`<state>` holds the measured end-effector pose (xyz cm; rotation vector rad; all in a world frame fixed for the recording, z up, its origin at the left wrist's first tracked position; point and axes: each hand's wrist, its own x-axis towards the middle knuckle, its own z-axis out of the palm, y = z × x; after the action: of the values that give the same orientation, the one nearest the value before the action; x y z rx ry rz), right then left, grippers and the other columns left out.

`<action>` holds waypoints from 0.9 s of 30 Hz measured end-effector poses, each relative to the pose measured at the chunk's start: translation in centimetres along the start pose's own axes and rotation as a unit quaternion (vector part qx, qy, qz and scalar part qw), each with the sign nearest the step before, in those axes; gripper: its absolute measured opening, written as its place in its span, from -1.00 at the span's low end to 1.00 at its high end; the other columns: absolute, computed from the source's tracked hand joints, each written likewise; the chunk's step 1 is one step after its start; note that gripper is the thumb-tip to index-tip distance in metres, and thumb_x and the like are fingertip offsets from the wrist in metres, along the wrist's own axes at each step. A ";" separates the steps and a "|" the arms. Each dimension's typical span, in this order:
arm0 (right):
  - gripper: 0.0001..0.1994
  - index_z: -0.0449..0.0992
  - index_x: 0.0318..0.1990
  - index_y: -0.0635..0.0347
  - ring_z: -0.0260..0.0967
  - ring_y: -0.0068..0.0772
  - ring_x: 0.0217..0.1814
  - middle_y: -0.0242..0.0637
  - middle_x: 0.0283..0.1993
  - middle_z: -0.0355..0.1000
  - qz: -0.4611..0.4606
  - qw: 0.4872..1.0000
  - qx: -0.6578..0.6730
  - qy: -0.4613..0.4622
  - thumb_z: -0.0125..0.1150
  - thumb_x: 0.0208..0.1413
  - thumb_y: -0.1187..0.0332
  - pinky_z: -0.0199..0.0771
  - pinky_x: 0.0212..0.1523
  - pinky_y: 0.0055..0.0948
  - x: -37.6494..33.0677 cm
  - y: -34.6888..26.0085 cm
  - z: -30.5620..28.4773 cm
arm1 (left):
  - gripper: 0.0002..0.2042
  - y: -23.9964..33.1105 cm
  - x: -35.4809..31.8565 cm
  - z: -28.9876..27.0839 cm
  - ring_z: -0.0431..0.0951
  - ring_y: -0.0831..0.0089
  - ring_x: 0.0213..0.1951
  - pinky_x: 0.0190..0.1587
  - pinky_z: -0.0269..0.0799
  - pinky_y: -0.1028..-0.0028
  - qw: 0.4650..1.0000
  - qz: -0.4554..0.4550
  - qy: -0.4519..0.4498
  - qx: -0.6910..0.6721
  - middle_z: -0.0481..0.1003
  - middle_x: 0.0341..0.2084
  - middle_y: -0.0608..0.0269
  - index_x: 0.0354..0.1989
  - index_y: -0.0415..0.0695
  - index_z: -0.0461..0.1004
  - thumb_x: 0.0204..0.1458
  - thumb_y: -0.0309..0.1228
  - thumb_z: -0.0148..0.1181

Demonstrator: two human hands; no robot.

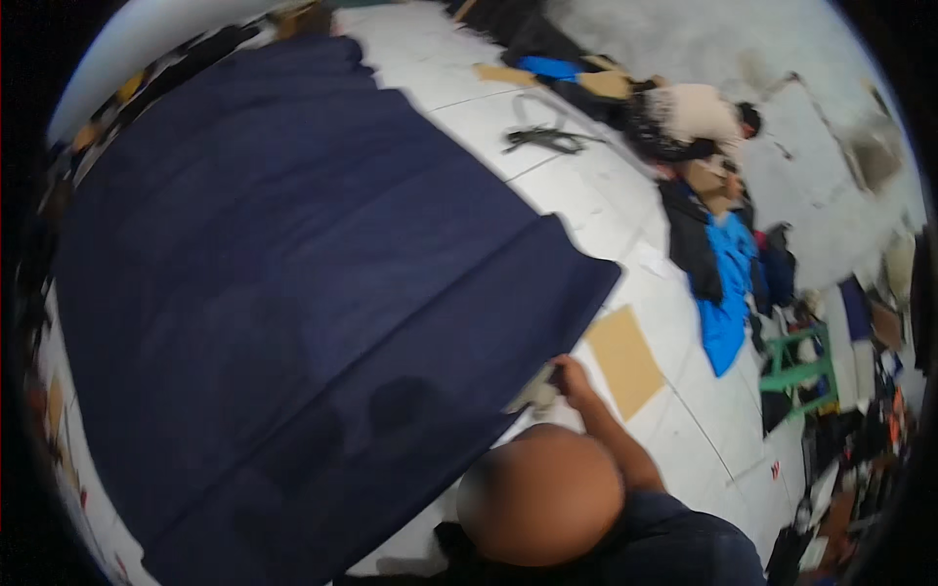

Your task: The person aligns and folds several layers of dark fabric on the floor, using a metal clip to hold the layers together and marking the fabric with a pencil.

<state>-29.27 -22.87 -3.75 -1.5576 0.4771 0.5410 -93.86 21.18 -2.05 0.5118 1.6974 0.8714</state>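
A large sheet of dark navy cloth (293,244) lies spread over the tiled floor, with long creases running across it. At its near right edge is my right hand (572,381), fingers closed beside a small greyish-beige item (534,391). That item partly overlaps the cloth's edge; blur hides its kind and how far the fingers grip it. A rounded bare surface (542,493), apparently my bent knee, is close to my right forearm. My left hand does not show.
A flat tan sheet (626,361) lies on the white tiles right of the cloth. Dark cords (547,139) lie farther off. Another person (699,117) bends over material by the wall, near bright blue cloth (725,293). A green frame (801,371) stands among piled goods at right.
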 end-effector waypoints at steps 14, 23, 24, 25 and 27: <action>-0.71 0.42 -0.35 0.10 0.34 -0.53 -0.49 -0.45 -0.50 0.36 -0.245 0.966 0.008 -0.085 0.11 0.16 0.07 0.37 -0.44 -0.50 -3.7 -21.8 14.4 | -0.54 21.1 2.4 3.6 0.38 0.41 -0.09 -0.03 0.20 0.32 0.969 0.243 -0.031 -0.033 0.40 -0.01 0.26 0.02 -0.11 0.36 0.04 -0.07 0.14; -0.50 0.49 -0.05 0.26 0.19 -0.07 0.23 0.00 0.10 0.32 -0.604 0.566 -0.559 -0.042 0.10 0.07 -0.02 0.12 0.19 -0.05 -2.7 -5.5 20.7 | -0.30 5.9 -2.4 18.7 -0.11 -0.14 0.35 0.31 -0.38 -0.11 0.620 0.467 -0.127 0.618 -0.01 0.31 -0.19 0.33 -0.18 0.01 0.13 -0.01 -0.01; -0.50 0.49 -0.05 0.26 0.19 -0.07 0.23 0.00 0.10 0.32 -0.604 0.565 -0.561 -0.033 0.10 0.07 -0.02 0.12 0.19 -0.05 -1.8 -4.7 20.7 | -0.29 5.2 -1.4 19.1 -0.15 -0.18 0.35 0.31 -0.35 -0.11 0.619 0.443 -0.158 0.629 -0.12 0.34 -0.19 0.34 -0.19 -0.01 0.13 0.01 -0.02; -0.45 0.45 0.02 0.27 0.13 -0.06 0.28 0.02 0.17 0.26 -0.575 0.577 -0.576 -0.065 0.07 0.09 -0.05 0.04 0.24 -0.05 -1.4 -4.0 20.5 | -0.29 5.0 -1.0 19.1 -0.15 -0.18 0.35 0.31 -0.35 -0.11 0.617 0.445 -0.162 0.628 -0.12 0.34 -0.19 0.34 -0.19 -0.01 0.13 0.01 -0.02; -0.40 0.40 0.09 0.28 0.07 -0.06 0.33 0.03 0.24 0.20 -0.542 0.587 -0.595 -0.082 0.04 0.10 -0.08 -0.03 0.30 -0.05 -1.4 -4.2 20.1 | -0.29 4.3 -0.6 19.8 -0.18 -0.16 0.36 0.31 -0.36 -0.10 0.627 0.434 -0.188 0.619 -0.13 0.34 -0.18 0.34 -0.20 -0.03 0.15 0.01 -0.04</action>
<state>-28.90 -2.62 -0.23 -2.5884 -1.2981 -0.0963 -75.34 29.23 -0.85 2.4136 1.3510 -0.0423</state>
